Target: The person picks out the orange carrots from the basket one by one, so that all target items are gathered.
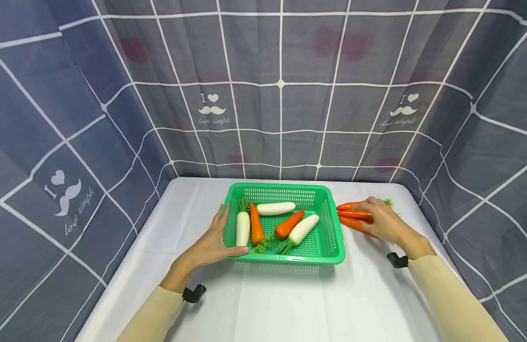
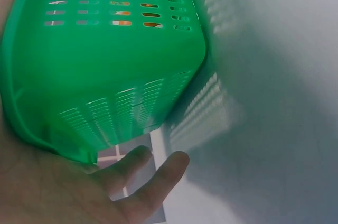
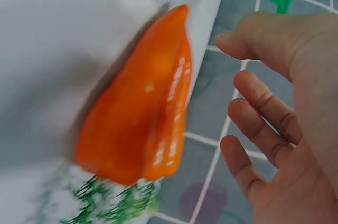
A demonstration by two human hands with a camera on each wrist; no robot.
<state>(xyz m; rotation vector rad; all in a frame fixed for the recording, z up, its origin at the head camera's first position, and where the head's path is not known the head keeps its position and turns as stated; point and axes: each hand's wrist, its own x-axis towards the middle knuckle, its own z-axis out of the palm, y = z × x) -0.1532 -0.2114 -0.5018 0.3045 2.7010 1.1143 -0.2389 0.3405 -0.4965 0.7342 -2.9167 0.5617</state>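
Note:
My left hand (image 1: 212, 241) rests at the near left corner of a green plastic basket (image 1: 289, 259), the thumb along the front rim and the other fingers at the left side. In the left wrist view, two fingers (image 2: 158, 182) extend loosely outside the wall. Inside lie two carrots (image 1: 255, 225) and three white radishes (image 1: 305, 228), some with green tops. My right hand (image 1: 387, 223) hovers over a group of orange carrots (image 1: 353, 214) right of the basket. In the right wrist view, its fingers (image 3: 259, 123) are spread and apart from the carrots (image 3: 132, 108).
The basket and loose carrots are on a white-covered table (image 1: 272, 304). A dark checked curtain (image 1: 254, 109) hangs behind the table and along both sides. Green carrot leaves (image 1: 388, 202) show beyond my right hand.

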